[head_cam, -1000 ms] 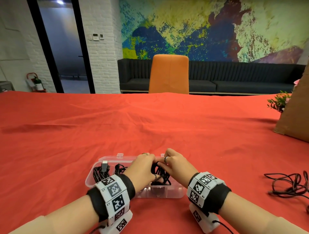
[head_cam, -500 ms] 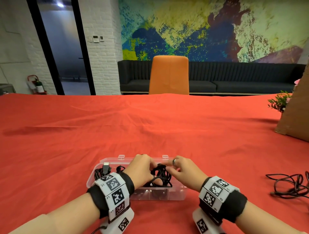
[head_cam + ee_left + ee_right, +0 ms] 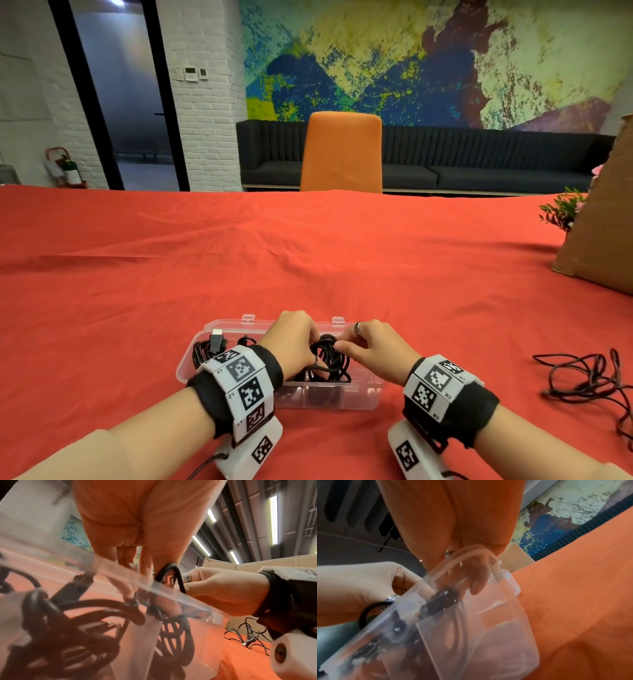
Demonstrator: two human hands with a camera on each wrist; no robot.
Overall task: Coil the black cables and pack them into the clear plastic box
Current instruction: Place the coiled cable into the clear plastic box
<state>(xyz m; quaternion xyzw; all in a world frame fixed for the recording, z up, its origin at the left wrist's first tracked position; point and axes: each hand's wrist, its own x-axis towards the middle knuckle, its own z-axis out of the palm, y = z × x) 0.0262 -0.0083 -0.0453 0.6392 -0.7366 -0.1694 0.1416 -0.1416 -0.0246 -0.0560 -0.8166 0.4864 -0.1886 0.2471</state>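
Note:
A clear plastic box (image 3: pixel 363 399) stands open on the red cloth close to me. Its left part holds a coiled black cable with a USB plug (image 3: pixel 216 342). A second coiled black cable (image 3: pixel 327 358) sits in the middle of the box between my hands. My left hand (image 3: pixel 294 339) curls over it from the left, fingers down inside the box (image 3: pixel 126 588). My right hand (image 3: pixel 366 346) pinches the coil's loops from the right; its fingers (image 3: pixel 476 580) reach into the box beside the black bundle (image 3: pixel 440 601). The fingertips are partly hidden by the box walls.
A loose tangled black cable (image 3: pixel 589 380) lies on the cloth at the right. A cardboard box (image 3: pixel 606 222) and a small plant (image 3: pixel 561 210) stand at the far right. An orange chair (image 3: pixel 342 154) is behind the table. Broad red cloth stretches beyond the box.
Both hands have pushed the coil lower into the box. My right wrist has drawn back and to the right; the left has stayed nearly in place.

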